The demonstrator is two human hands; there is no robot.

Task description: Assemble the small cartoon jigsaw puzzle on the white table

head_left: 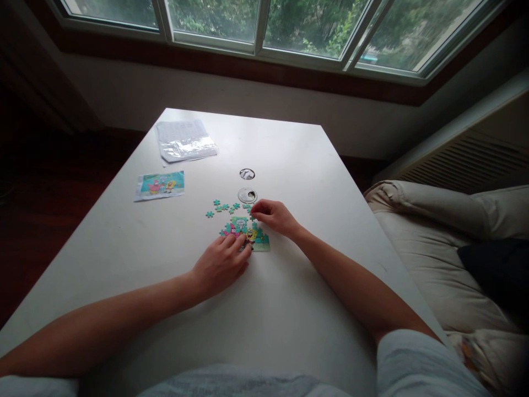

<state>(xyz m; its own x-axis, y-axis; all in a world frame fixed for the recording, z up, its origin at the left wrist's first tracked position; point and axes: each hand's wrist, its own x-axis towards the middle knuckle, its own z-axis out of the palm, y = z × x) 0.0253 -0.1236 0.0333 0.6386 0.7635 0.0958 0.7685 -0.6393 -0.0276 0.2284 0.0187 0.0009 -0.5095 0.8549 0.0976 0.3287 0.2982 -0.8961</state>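
Observation:
A partly joined jigsaw puzzle [261, 240] with cartoon figures on a green-blue ground lies on the white table [289, 309]. My left hand [222, 266] rests flat over its lower left part, fingers stretched onto the picture and hiding that corner. Just above the puzzle's right side, my right hand [276, 217] is closed in a pinch on a small green puzzle piece [253, 217], which the fingertips partly cover. Several loose green puzzle pieces [225, 207] are scattered beyond the puzzle's upper edge, to the left of my right hand.
A small picture sheet [162, 186] with the same cartoon figures lies to the left. Behind it is a clear plastic sleeve with papers [185, 140]. Two round cable holes [247, 174] pierce the tabletop beyond the pieces. A cream sofa [430, 242] stands at the right.

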